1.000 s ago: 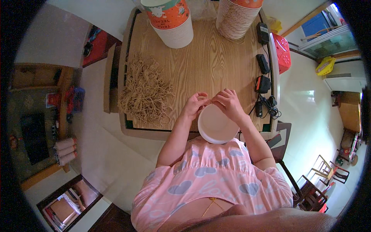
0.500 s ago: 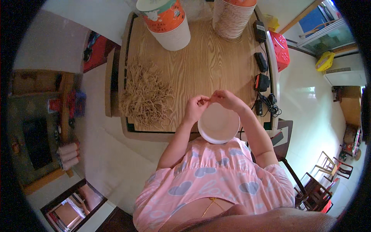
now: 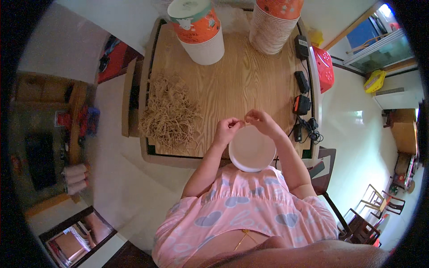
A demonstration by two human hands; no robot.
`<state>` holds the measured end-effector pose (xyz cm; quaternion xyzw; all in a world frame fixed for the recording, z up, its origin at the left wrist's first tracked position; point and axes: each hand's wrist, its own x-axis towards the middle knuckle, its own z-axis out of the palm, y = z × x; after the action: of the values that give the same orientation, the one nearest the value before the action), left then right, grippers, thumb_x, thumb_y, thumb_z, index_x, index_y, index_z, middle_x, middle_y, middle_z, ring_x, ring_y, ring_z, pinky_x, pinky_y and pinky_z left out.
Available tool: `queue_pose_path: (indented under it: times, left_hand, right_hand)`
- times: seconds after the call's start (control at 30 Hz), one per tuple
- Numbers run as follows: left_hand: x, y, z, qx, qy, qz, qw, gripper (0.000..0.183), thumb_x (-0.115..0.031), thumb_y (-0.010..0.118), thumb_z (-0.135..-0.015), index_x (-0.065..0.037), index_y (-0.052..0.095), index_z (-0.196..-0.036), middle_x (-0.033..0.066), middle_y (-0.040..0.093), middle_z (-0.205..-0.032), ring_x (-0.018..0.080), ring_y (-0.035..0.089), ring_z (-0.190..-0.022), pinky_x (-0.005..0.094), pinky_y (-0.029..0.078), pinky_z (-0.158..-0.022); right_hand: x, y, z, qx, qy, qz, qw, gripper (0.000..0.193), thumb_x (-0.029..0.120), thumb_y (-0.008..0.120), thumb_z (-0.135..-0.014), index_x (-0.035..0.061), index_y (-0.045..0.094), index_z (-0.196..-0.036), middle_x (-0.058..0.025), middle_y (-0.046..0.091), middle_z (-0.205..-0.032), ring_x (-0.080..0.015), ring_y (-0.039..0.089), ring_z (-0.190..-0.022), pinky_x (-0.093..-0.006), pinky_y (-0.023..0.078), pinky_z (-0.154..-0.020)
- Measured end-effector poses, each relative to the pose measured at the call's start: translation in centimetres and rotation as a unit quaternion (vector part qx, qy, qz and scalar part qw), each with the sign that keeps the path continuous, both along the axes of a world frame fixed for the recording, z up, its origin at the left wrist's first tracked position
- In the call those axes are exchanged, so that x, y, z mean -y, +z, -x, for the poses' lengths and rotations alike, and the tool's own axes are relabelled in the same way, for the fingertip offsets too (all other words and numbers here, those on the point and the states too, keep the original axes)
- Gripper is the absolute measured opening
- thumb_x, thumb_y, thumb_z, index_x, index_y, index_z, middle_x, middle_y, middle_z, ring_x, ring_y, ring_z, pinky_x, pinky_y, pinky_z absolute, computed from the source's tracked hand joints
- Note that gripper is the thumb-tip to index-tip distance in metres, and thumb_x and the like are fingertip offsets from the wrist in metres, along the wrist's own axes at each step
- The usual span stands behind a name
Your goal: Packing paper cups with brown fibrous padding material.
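A light brown wood-grain table (image 3: 232, 89) fills the space ahead of the person. Near its far edge stand two tall nested stacks of paper buckets: a left stack (image 3: 203, 50) with white sides and an orange and teal printed top, and a right stack (image 3: 273, 35) with an orange top and pale brown strands over its white sides. Nesting saves room, and standing far back leaves the nearer surface free for the arms, I judge.

A loose, tangled heap of thin tan twine (image 3: 170, 114) lies at the left, probably so that strands are within the left hand's reach.

A single round white bucket (image 3: 253, 149) sits at the near table edge, close against the person's front, its open mouth upward; the body likely steadies it, leaving both hands free for its far rim. Whether it rests on the lap is hidden.

The left hand (image 3: 228, 131) and right hand (image 3: 262, 123) meet at that rim, fingers curled and tips drawn nearly together, as fine work would ask. What lies between them is too small to tell, so I cannot say whether either grips a strand or the rim.

Along the right edge sit small black plastic electrical units (image 3: 301, 105) and a tangled black cable (image 3: 313, 131), seemingly pushed aside.
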<state>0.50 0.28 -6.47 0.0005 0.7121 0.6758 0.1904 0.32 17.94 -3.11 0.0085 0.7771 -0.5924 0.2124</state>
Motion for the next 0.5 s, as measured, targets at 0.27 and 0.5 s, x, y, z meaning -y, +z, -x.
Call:
queue_pose_path:
  times: [0.27, 0.5]
  left_hand:
    - [-0.3, 0.7, -0.2, 0.087, 0.027, -0.068, 0.994, 0.006, -0.009, 0.062, -0.081, -0.003, 0.063, -0.081, 0.0001, 0.061, -0.074, 0.0076, 0.054, -0.066, 0.0229, 0.044, -0.061]
    - [-0.6, -0.4, -0.1, 0.036, 0.027, -0.080, 0.996, 0.008, -0.010, 0.062, -0.081, -0.003, 0.062, -0.083, 0.0016, 0.062, -0.075, 0.0074, 0.056, -0.068, 0.0223, 0.046, -0.062]
  right_hand:
    - [1.3, 1.2, -1.3, -0.098, -0.034, -0.141, 0.985, 0.019, 0.018, 0.070, -0.073, 0.0028, 0.060, -0.079, -0.0100, 0.064, -0.073, -0.0201, 0.061, -0.067, -0.0322, 0.048, -0.061]
    - [1.7, 1.8, -1.4, -0.131, -0.035, -0.169, 0.976, 0.016, 0.017, 0.068, -0.073, 0.0031, 0.061, -0.079, -0.0125, 0.064, -0.073, -0.0248, 0.062, -0.067, -0.0343, 0.049, -0.061]
